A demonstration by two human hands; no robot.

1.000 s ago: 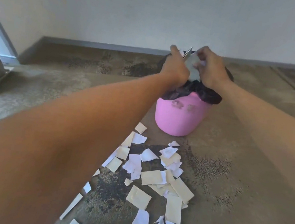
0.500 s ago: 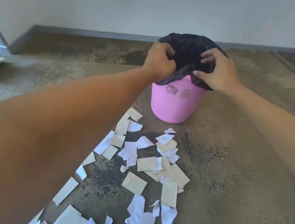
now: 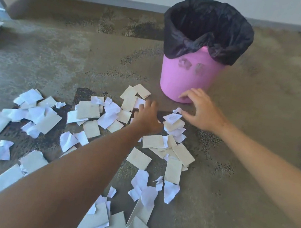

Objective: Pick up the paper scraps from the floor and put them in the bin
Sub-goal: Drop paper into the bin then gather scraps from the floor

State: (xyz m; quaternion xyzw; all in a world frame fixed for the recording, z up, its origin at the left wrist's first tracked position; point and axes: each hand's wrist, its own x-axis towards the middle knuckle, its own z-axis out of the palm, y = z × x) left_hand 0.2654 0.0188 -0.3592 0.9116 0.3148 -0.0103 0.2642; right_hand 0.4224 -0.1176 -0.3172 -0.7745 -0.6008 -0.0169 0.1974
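Head view: both hands reach down to the paper scraps (image 3: 90, 110) on the floor (image 3: 241, 194) in front of the bin (image 3: 187, 80).

The left arm stretches forward from the lower left, its hand (image 3: 148, 116) palm-down with fingers extended flat on the scraps just left of the bin's base; it grips nothing. The right arm comes in from the right edge, its hand (image 3: 202, 112) hovering low with fingers spread and slightly bent, fingertips near the bin's foot and thumb just beside a crumpled white scrap (image 3: 173, 117); it holds nothing either. The pink bin, lined with a black bag (image 3: 208, 27), stands upright near the wall. White and cream scraps lie scattered from the bin's base across to the left edge and toward the bottom.
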